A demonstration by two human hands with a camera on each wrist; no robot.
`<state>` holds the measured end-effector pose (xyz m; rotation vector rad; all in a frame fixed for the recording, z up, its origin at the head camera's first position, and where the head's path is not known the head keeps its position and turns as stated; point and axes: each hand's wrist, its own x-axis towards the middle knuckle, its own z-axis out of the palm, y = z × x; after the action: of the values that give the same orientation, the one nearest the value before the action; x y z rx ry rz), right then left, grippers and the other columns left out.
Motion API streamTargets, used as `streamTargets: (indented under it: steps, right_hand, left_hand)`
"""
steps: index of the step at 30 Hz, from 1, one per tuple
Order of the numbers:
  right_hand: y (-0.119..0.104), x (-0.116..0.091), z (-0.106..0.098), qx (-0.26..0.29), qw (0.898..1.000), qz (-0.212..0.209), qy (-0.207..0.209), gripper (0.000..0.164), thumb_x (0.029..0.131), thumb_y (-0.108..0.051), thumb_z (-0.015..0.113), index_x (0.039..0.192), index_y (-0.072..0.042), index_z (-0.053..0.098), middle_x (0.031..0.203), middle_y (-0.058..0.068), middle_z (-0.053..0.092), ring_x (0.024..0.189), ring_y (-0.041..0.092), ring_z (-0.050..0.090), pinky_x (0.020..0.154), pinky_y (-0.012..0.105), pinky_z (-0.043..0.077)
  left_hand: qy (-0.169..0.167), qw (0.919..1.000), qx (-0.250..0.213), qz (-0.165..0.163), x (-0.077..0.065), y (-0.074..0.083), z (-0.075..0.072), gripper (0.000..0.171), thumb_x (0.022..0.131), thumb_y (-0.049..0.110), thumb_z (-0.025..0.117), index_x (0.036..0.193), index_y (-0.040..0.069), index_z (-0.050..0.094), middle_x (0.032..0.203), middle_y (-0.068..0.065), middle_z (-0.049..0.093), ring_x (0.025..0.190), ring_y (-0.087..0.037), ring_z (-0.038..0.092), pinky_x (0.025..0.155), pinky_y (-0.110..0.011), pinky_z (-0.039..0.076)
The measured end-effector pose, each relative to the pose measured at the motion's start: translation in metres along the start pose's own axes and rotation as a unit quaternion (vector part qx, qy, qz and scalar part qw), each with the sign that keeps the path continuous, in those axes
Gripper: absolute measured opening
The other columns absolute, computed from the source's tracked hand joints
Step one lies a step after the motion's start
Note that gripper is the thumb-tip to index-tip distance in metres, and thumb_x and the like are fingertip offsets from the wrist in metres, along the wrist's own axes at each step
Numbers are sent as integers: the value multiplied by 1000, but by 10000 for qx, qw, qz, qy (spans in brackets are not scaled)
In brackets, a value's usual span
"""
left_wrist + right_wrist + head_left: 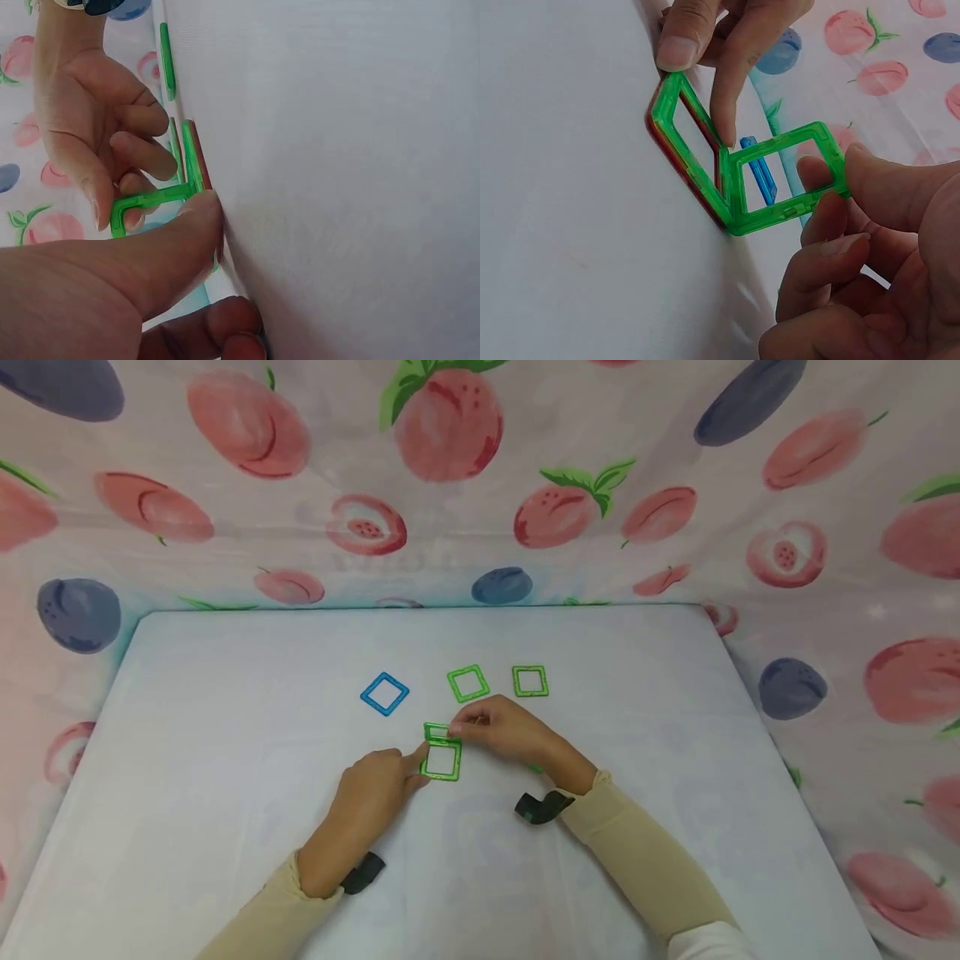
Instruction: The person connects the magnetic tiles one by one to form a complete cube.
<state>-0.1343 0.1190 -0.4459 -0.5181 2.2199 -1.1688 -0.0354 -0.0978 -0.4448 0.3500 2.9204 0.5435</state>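
Note:
A green square magnetic tile frame (441, 761) lies flat on the white table, with a dark red layer along its underside in the right wrist view. My left hand (372, 792) holds its left side, the thumb at one corner and the index finger near the joint. A second green square magnetic tile (780, 144) stands tilted up from the flat tile's far edge, the two meeting along one side. My right hand (504, 727) pinches the raised tile's free edge between thumb and fingers.
Beyond the hands lie a blue square tile (385, 694) and two green square tiles, one slightly turned (468, 683) and one straighter tile (530, 681). A bit of green (536, 768) shows beneath my right wrist. Fruit-print cloth (450, 552) rises behind the table's far edge.

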Motion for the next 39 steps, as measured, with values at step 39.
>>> streamTargets:
  steps: [39]
  right_hand:
    - [-12, 39, -1, -496, 9853, -980, -1305, 17, 102, -34, 63, 104, -26, 78, 97, -5, 74, 91, 13, 59, 82, 29, 46]
  left_hand:
    - [-1126, 9444, -3089, -77, 13, -59, -29, 30, 108, 39, 51, 128, 26, 69, 108, 4, 73, 101, -15, 64, 95, -41, 48]
